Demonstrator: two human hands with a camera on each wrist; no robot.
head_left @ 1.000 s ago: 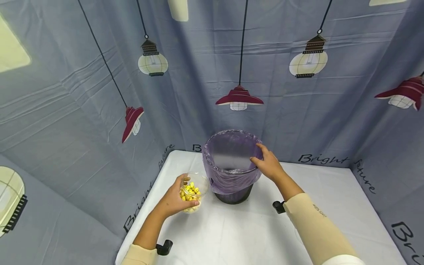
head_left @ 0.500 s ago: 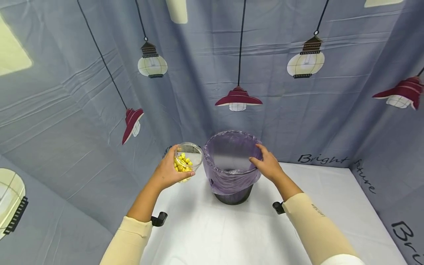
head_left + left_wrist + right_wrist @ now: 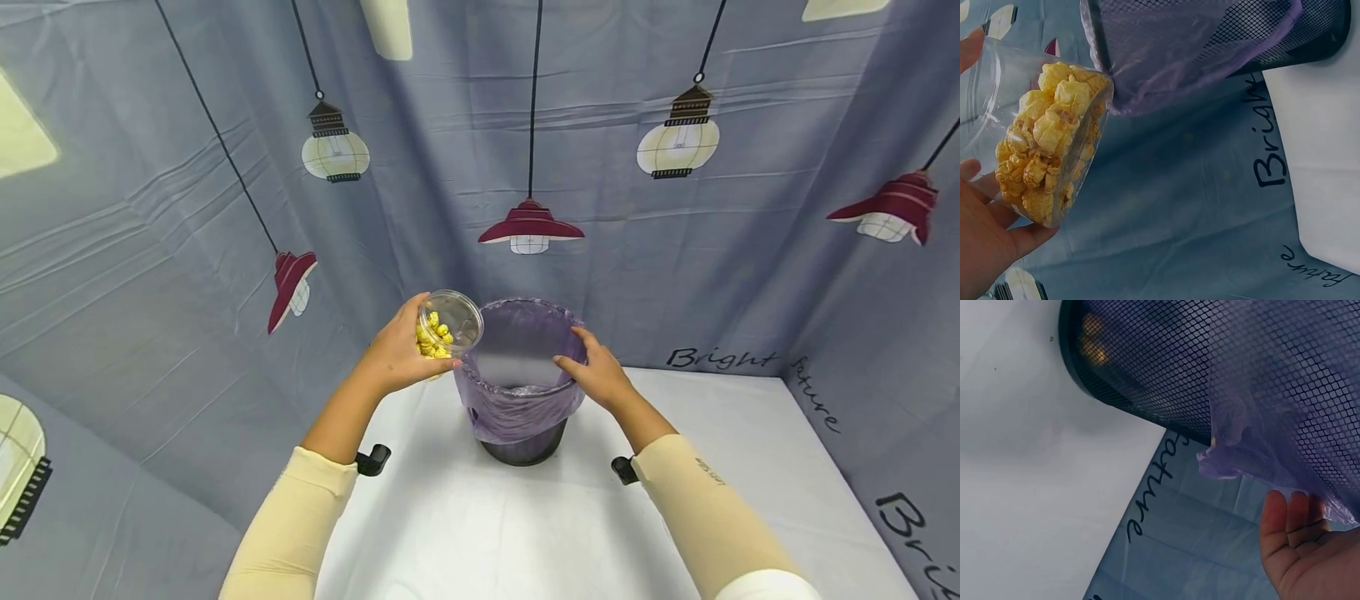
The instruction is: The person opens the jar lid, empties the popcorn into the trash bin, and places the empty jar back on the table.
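My left hand (image 3: 393, 350) grips a clear plastic tub (image 3: 467, 323) by its side, tilted toward the bin, its mouth by the left rim. Yellow popcorn (image 3: 1054, 128) lies in the tub, heaped at its base end in the left wrist view. A black mesh trash can (image 3: 525, 452) stands upright on the table, lined with a purple bag (image 3: 510, 421) folded over its rim. With my right hand (image 3: 606, 379) I hold the bin's right rim, the thumb on the inside. Through the mesh, blurred yellow pieces (image 3: 1093, 340) show low in the bin.
The bin stands near the back edge of a white-covered table (image 3: 480, 525). Grey-blue curtains (image 3: 435, 183) printed with lamps hang behind and at both sides. A few tiny crumbs (image 3: 1052, 339) lie on the cloth beside the bin.
My left hand has raised the tub off the table area, up and then right to the bin's rim, tipping it more. The right hand keeps its hold on the rim.
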